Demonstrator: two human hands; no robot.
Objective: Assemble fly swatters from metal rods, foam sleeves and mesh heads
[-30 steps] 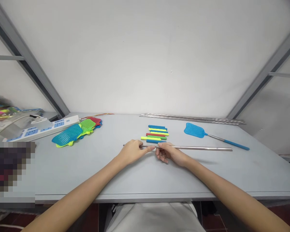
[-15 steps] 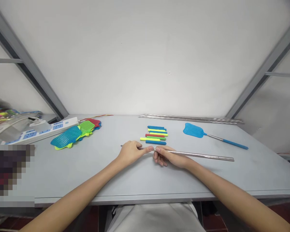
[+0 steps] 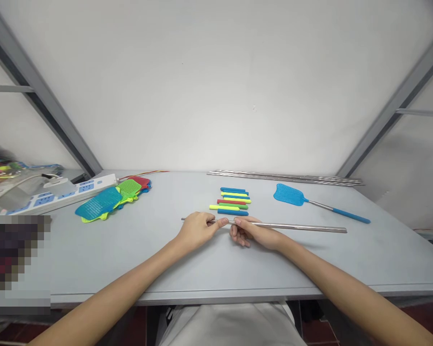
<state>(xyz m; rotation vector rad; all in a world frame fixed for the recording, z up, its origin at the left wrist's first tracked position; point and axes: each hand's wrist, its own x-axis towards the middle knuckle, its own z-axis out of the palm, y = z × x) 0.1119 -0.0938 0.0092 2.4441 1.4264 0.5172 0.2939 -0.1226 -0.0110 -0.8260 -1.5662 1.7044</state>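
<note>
A long thin metal rod (image 3: 303, 227) lies crosswise in both hands, just above the table. My left hand (image 3: 198, 229) is closed on its thinner left part, thumb stretched along it. Close beside, my right hand (image 3: 250, 231) pinches the rod near its middle, other fingers curled below. Behind the hands lie several coloured handle sleeves: a blue sleeve (image 3: 233, 212) is nearest, with a red sleeve (image 3: 231, 202) and yellow and green ones further back. A blue fly swatter (image 3: 288, 194) with a metal shaft and blue handle rests to the right.
Several flat swatter heads (image 3: 99, 204) in blue, green and red are stacked at left. Beside them is a white power strip (image 3: 90, 189) with a plugged-in cable. More metal rods (image 3: 285, 177) lie along the wall. A blurred patch covers the lower left.
The right end of the rod has risen slightly, so it lies nearer to level. Both hands keep almost the same place and hold.
</note>
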